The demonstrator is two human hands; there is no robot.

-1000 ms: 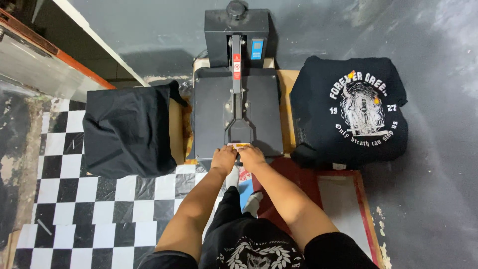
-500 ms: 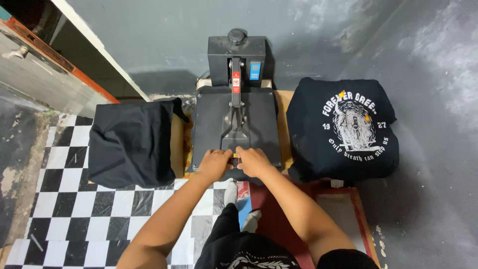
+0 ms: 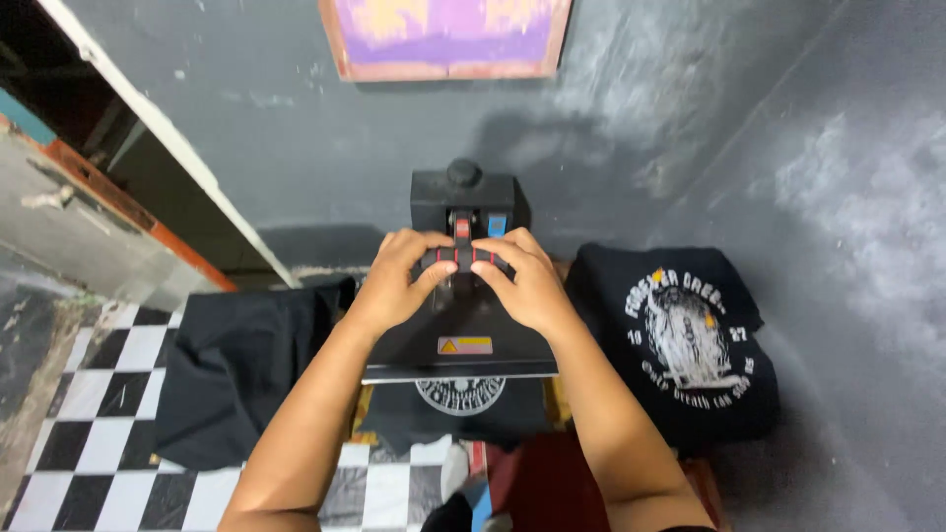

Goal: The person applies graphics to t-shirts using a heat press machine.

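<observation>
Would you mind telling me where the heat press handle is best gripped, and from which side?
Probably by the crossbar at the end of the handle, from the front, one hand either side of the centre arm. The left hand and right hand wrap it so, above the raised top plate.

Dim, flat indoor light, apparently from overhead. Grey wall [image 3: 769, 148] patchy: brighter smears at 2 o'clock, soft shadow behind the heat press [image 3: 461, 325] around 11 o'clock. No hard glare. Centre reasonably sharp; wall picture [image 3: 445, 37] at 12 o'clock washed out and blurred. Wide-angle bend at 9 o'clock. Black shirts lose detail.
</observation>
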